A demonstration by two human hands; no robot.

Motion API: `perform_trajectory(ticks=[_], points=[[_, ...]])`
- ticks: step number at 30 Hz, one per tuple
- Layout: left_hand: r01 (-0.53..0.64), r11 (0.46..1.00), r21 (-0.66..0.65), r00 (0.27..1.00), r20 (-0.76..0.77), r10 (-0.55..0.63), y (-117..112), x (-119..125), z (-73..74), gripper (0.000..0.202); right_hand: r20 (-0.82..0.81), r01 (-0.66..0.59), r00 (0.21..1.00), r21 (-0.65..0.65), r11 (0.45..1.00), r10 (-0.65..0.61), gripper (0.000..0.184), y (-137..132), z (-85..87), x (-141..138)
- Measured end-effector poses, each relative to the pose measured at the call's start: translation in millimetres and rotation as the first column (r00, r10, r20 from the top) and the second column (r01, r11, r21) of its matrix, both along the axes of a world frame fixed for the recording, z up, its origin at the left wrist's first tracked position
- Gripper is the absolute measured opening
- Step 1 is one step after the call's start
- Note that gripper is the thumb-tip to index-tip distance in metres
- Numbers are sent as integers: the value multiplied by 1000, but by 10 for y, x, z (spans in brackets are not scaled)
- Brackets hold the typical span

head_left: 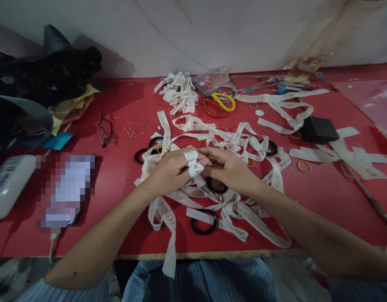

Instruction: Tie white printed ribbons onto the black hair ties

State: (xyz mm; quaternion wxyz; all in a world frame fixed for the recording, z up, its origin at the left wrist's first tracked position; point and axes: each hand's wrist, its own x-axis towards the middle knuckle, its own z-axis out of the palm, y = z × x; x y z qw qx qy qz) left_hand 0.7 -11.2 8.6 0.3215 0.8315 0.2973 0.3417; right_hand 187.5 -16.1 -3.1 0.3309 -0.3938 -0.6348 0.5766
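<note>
My left hand (171, 171) and my right hand (226, 167) meet above the middle of the table. A short white ribbon (196, 168) with gold print is looped over the fingers of my left hand, in a bow-like bunch. Closed in a pinch, the fingertips of my right hand press against the bunch from the right; their exact grip is partly hidden. Beneath both hands lies a tangle of long printed white ribbons (256, 214). Black hair ties (204, 222) lie among the ribbons, and one ribbon end hangs over the table's front edge.
Scissors (224, 102) with red and yellow handles lie behind, beside a pile of short white ribbon pieces (180, 90). A black block (319, 129) sits on the right. Eyeglasses (105, 129), a plugged-in phone (69, 191) and a black bag (39, 75) are on the left.
</note>
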Motion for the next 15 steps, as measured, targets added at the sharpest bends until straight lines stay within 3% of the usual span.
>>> perform_trajectory(ticks=[7, 15], points=[[2, 1000, 12, 1000, -6, -2, -6, -3, 3, 22, 12, 36, 999, 14, 999, -36, 39, -6, -1, -4], [-7, 999, 39, 997, 79, 4, -26, 33, 42, 21, -96, 26, 995, -45, 999, -30, 41, -2, 2, 14]])
